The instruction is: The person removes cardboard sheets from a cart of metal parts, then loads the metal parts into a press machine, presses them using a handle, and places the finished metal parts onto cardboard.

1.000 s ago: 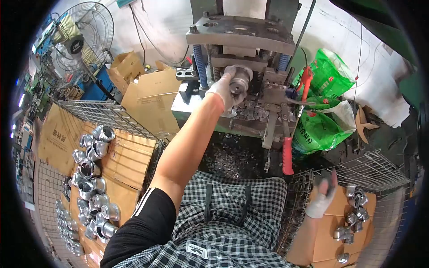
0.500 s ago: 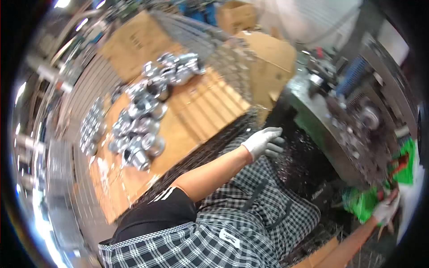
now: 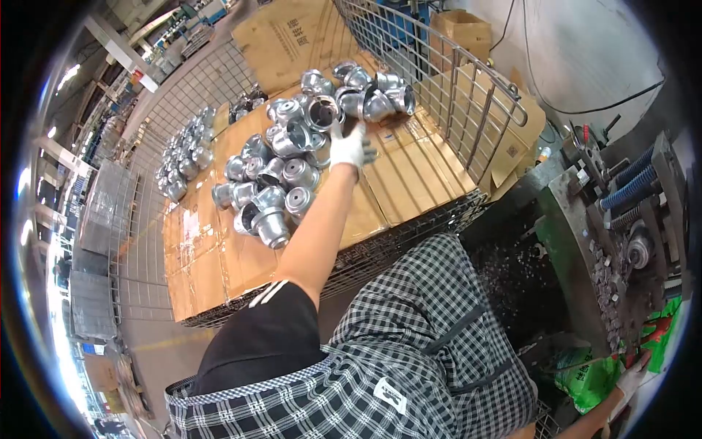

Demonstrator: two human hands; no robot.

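Note:
My left hand [image 3: 351, 148], in a white glove, reaches over the cardboard with its fingers spread. Its fingertips are close to a shiny metal cup [image 3: 322, 111] whose open mouth faces me; whether they touch it I cannot tell. Several similar metal cups [image 3: 272, 225] lie in a loose heap around it, some tipped over. At the far lower right, my right hand [image 3: 630, 379], also gloved, is beside a green plastic bag [image 3: 594, 382] and something red [image 3: 658, 333]. Its fingers are small and partly hidden there.
The cups lie on cardboard sheets [image 3: 358, 219] inside a wire cage [image 3: 472, 121]. Another group of cups [image 3: 186, 154] stands at the left. A machine [image 3: 578, 241] with metal chips and blue springs [image 3: 627, 192] is at the right. Cardboard boxes [image 3: 462, 33] stand behind the cage.
My left hand has moved from beside the machine, up and left to the heap of cups. The view has turned toward the right. My right hand stays near the green bag.

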